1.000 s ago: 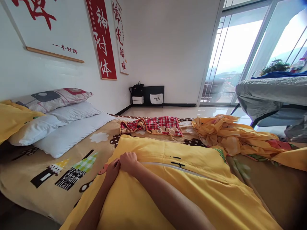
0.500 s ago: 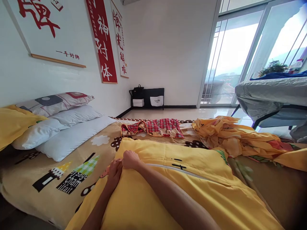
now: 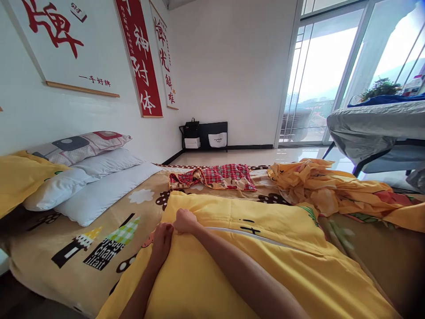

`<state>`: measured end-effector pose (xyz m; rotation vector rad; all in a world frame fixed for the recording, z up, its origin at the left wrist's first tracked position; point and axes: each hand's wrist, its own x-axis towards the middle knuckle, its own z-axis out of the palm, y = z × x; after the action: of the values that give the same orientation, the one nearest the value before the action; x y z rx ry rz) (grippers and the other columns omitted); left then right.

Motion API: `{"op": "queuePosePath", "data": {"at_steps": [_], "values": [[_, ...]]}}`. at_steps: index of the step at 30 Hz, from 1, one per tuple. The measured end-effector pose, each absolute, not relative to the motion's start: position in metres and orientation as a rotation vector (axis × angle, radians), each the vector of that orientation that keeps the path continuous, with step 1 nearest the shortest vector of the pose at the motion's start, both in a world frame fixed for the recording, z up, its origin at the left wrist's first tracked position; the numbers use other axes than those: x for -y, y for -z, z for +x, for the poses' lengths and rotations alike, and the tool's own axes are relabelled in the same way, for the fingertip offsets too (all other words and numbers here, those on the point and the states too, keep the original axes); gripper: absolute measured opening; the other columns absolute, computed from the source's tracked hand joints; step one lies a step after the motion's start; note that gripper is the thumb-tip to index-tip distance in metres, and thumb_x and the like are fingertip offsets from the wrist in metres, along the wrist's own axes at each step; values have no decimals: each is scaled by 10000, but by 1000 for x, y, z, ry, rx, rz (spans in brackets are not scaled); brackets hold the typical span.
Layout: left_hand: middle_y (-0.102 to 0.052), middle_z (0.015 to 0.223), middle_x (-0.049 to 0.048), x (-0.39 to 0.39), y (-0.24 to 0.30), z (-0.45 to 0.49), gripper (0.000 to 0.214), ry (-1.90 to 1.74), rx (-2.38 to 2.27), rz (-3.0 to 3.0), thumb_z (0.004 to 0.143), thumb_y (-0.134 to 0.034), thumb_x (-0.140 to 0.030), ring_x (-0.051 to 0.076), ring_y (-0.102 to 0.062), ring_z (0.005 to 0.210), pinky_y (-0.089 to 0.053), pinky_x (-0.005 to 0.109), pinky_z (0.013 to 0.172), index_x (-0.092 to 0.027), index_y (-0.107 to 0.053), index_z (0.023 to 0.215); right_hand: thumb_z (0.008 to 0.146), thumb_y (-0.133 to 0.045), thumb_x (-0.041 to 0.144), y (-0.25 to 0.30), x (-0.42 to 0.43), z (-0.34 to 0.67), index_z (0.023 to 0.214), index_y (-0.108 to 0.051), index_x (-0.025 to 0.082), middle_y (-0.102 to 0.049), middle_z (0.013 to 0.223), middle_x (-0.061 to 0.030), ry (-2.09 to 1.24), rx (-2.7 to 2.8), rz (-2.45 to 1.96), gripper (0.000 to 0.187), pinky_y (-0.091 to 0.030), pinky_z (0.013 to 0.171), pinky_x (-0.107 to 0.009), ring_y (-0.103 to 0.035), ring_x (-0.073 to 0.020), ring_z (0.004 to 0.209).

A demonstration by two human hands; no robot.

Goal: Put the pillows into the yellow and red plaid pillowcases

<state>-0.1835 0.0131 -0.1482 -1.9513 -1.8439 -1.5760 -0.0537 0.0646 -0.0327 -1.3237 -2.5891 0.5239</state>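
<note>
Bed with tan printed blanket (image 3: 36, 274), brown dotted patches, house prints and lettering at left. White pillows (image 3: 109, 188) stacked by left wall, patterned pillow (image 3: 83, 146) on top, yellow cloth (image 3: 26, 181) beside them at the frame edge. Red plaid cloth (image 3: 229, 175) lies mid-bed, crumpled orange-yellow fabric (image 3: 332, 188) to its right. Room: pale walls, hanging scrolls (image 3: 144, 75) on the left one, black bag (image 3: 191, 129) in far corner, glass door (image 3: 325, 84) at right, grey-covered table (image 3: 375, 126) in front of it, plant (image 3: 381, 90) on top. Yellow pillowcase (image 3: 199, 279) on the bed, directly before the person, white zip (image 3: 265, 238) running across it. Both forearms reach forward over it, hands side by side near zip's left end. Right hand (image 3: 185, 220) palm down, near fist, gripping the case; left hand (image 3: 162, 238) just beside, fingers bent, pinching its cloth; fingertips hidden, exact grip can't tell
</note>
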Motion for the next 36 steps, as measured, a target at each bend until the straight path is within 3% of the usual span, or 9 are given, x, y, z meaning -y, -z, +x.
{"op": "queuePosePath", "data": {"at_steps": [5,13,17,21,27,32,36], "values": [[-576,824,58,-12,148,-181,276,1553,1822,-1957,931,-393,-395,210,-508,827,-406,347,760,-206,-556,812,669,-607,161,32,-66,-48,1035,-685,94,-708,1028,-186,-675,2497,-1463,380,-561,710,-361,-674,-312,974],[-580,829,53,-11,146,-178,249,1533,1763,-1977,930,-407,-357,203,-516,824,-407,330,744,-206,-578,829,543,-602,59,32,-70,-42,677,-684,124,-721,733,-127,-829,2443,-1512,170,-521,539,-307,-689,-270,697],[-579,822,52,-11,145,-176,247,1534,1763,-1974,926,-413,-362,201,-520,819,-409,328,740,-207,-575,821,535,-607,47,34,-73,-42,607,-659,131,-705,670,-115,-846,2432,-1476,122,-500,515,-308,-666,-256,635],[-580,826,59,-10,146,-177,251,1563,1782,-1931,926,-409,-385,207,-524,828,-421,338,754,-204,-553,826,609,-595,84,37,-73,-42,604,-665,142,-702,667,-92,-845,2423,-1386,92,-478,525,-273,-651,-220,648],[-576,1218,113,-7,146,-177,344,1560,1724,-2085,920,-404,-388,246,-488,1144,-373,435,992,-209,-531,1185,693,-568,120,40,-71,-42,636,-699,165,-705,681,-41,-832,2448,-1268,150,-443,558,-198,-634,-152,685],[-654,989,80,-8,140,-175,271,1542,1810,-2120,909,-424,-407,232,-543,947,-421,393,855,-209,-609,923,723,-559,144,40,-65,-42,757,-732,166,-721,763,-54,-773,2473,-1279,178,-425,572,-205,-643,-167,748],[-649,864,57,-9,139,-176,250,1606,1825,-2057,888,-460,-410,213,-547,845,-425,351,772,-208,-606,872,717,-567,162,37,-61,-41,864,-731,147,-723,900,-100,-712,2482,-1332,221,-439,602,-233,-653,-211,837]]}}
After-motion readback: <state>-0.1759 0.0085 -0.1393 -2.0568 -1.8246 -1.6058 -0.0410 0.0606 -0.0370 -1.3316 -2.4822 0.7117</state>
